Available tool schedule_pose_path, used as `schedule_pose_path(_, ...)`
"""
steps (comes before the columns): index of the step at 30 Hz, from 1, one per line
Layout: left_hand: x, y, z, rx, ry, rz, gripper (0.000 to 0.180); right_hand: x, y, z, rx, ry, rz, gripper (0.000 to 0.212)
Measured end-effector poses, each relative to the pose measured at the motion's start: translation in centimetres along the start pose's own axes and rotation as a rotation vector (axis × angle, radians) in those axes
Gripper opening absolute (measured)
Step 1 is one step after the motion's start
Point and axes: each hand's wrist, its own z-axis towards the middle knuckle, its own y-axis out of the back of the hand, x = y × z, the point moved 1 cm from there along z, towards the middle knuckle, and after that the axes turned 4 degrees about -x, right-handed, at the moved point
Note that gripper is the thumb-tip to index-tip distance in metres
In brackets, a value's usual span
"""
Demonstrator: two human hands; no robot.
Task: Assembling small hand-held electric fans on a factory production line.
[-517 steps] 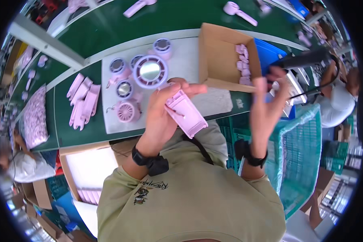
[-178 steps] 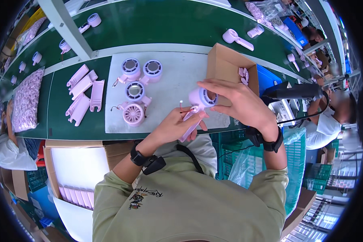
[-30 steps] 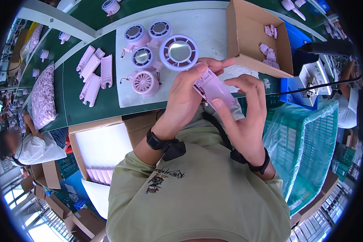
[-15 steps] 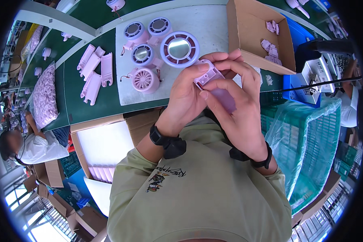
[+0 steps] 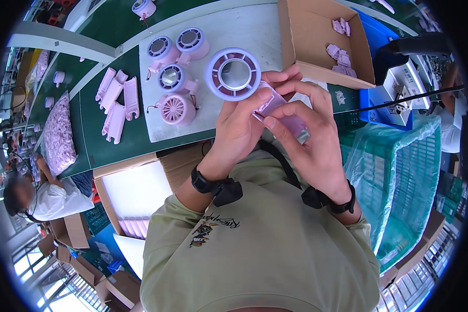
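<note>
I have the lilac fan (image 5: 234, 74) held up over the near edge of the pale mat (image 5: 226, 31), its round head facing upward with a mirror-like disc in the middle and its handle slanting down toward the right. The left hand (image 5: 237, 125) is wrapped around the neck and upper handle, thumb laid along the near side. The right hand (image 5: 313, 135) is bent over the handle, thumb and forefinger tips narrowed close together at its edge; whether they pinch anything there I cannot tell, since the fingers cover much of it. Beyond the left hand I see four smaller-looking fan heads (image 5: 190, 44) grouped on the mat, three showing grey discs and the nearest a slotted grille. To their left, lilac handle shells (image 5: 131, 98) lie in a loose cluster on the green table (image 5: 106, 151). Past the right hand stands an open cardboard box (image 5: 338, 77) with a few small lilac parts (image 5: 341, 26) inside, and beside it a blue bin (image 5: 366, 106). Below that, I have a green crate (image 5: 390, 171) lined with clear film, near the right forearm.
</note>
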Motion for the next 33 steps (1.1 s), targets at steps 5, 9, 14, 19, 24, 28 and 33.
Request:
schedule_pose_path(5,0.9,0.4,0.2,-0.054,-0.068,0.024,0.033,-1.2,0.1,0.0,0.007,0.084,0.016,0.029)
schedule_pose_path(9,0.2,0.5,-0.6,-0.174,-0.018,0.072,0.03,-2.4,4.2,2.1,-0.514,0.097,-0.086,0.055)
schedule_pose_path(14,0.9,0.8,-1.0,-0.104,0.192,-0.125,0.024,-8.6,11.1,7.1,-1.291,0.129,-0.504,0.079)
schedule_pose_path(19,1.8,-0.9,-2.2,-0.034,0.388,-0.173,0.019,-12.8,14.9,9.9,-1.046,-0.042,0.121,0.061)
schedule_pose_path(24,1.2,-0.9,-1.6,-0.066,0.516,-0.184,0.018,-8.5,15.6,5.2,-1.345,0.126,0.251,0.021)
schedule_pose_path(28,1.5,-1.3,-1.7,-0.053,0.537,-0.172,0.018,-8.4,17.7,1.9,-1.27,0.134,0.423,0.014)
schedule_pose_path(33,2.8,-1.9,-1.1,-0.068,0.664,-0.15,0.019,-8.4,18.1,1.7,-1.379,0.217,0.224,0.014)
